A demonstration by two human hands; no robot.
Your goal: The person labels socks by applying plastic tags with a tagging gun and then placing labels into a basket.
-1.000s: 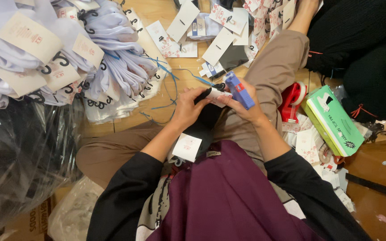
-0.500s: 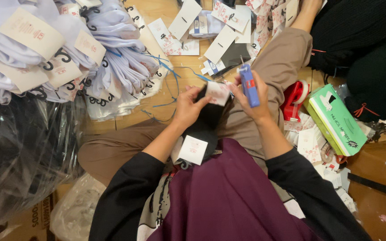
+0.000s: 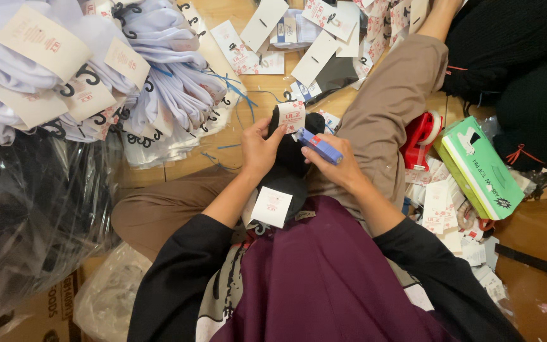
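Two hands, left hand and right hand, hold one black sock, one blue tagging gun.

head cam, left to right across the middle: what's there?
Black plastic bag → pile of white socks with card tags → left hand on black socks → right hand holding blue tagging gun → red tape dispenser → green box.

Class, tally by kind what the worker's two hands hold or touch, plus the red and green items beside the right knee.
Black socks: 1 bundle
White card tags on it: 2
Blue tagging gun: 1
Red tape dispenser: 1
Green box: 1
Total: 6
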